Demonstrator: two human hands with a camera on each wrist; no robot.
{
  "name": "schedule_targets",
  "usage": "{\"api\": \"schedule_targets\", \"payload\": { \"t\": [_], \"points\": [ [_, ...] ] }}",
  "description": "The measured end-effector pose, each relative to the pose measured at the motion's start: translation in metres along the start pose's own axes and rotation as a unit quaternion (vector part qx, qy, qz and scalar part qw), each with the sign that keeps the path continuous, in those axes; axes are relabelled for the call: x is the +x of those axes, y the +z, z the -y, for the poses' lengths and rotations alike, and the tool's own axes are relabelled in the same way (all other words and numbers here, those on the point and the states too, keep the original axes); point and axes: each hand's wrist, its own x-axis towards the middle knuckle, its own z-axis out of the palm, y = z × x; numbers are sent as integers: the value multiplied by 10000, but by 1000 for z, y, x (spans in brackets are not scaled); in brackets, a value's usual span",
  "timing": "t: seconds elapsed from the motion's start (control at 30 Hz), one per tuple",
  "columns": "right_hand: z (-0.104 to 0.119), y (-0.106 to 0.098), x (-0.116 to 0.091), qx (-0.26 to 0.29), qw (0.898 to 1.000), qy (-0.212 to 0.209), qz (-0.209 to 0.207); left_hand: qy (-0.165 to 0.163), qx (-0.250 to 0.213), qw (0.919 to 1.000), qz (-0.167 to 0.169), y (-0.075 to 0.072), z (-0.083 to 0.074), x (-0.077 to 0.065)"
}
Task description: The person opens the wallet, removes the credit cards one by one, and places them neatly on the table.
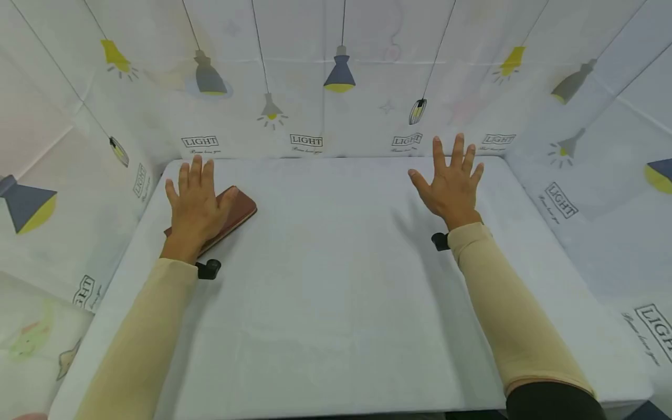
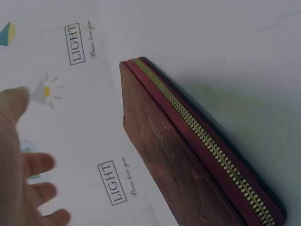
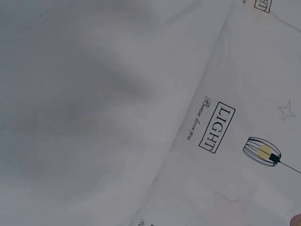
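Observation:
A brown zip-around wallet (image 1: 238,209) lies on the left part of the white table, partly covered by my left hand (image 1: 195,207) in the head view. In the left wrist view the wallet (image 2: 164,155) shows its quilted-looking cover and a closed gold zipper along the edge. That hand hovers over it with straight fingers, apart from it in the wrist view. At the far right, my right hand (image 1: 452,185) is held above the table, fingers spread, holding nothing. Just a fingertip (image 3: 295,221) enters the right wrist view's lower corner.
The table (image 1: 336,291) has a white cover and rounded far corners. Printed sheets (image 1: 367,111) with lamp drawings and LIGHT labels enclose its back and both sides. Each wrist carries a small black camera (image 1: 209,269).

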Motion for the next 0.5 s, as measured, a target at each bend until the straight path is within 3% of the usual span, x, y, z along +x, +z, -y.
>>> {"api": "schedule_targets", "payload": {
  "t": [0.1, 0.23, 0.37, 0.5],
  "points": [
    [-1, 1, 1, 26, 10000, 7, 17, -244, 18, 9972, 702, 2, 13, -4],
    [-2, 5, 4, 44, 10000, 15, 28, -539, 112, 9857, 1593, 7, 33, -12],
    [0, 12, 4, 174, 9998, -17, 135, -690, 103, 9779, 1972, 17, 50, -14],
    [3, 21, 2, 543, 9978, -28, 381, -689, 113, 9745, 2135, 28, 62, -11]
  ]
}}
